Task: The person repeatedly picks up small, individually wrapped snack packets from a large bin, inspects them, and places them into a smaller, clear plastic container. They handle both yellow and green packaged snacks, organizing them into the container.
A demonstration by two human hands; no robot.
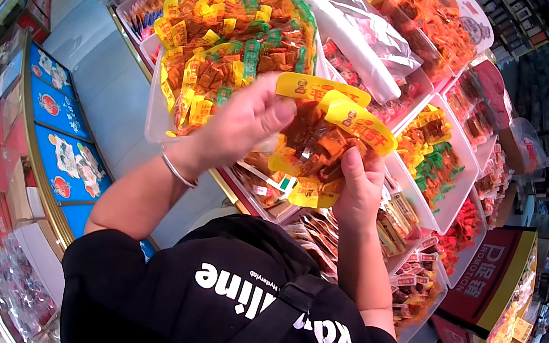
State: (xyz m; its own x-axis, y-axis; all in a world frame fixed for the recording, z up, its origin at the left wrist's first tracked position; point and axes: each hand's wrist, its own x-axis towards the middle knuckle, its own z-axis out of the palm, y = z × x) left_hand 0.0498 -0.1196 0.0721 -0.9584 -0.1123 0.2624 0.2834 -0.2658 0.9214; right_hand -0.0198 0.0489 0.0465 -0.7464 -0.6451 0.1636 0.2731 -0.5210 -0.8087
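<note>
Both hands are raised over the bins with clear snack packets between them. My right hand [364,184] pinches the right side of a yellow-topped packet [335,141] holding brown-orange pieces, thumb in front. My left hand [247,122], slightly blurred and with a silver bangle [178,170] at its wrist, grips the left edge of another packet with a yellow header [295,86]. The packets overlap, and more yellow ends [313,194] hang below. Behind the left hand is a white plastic bin [155,120] heaped with similar yellow- and green-labelled packets [214,73].
A roll of clear plastic bags [354,45] lies across a bin of red packets. More snack bins [454,198] stand to the right, beside a red promotion box [488,270]. A blue-panelled display counter [57,105] runs along the left, across a tiled aisle [110,71].
</note>
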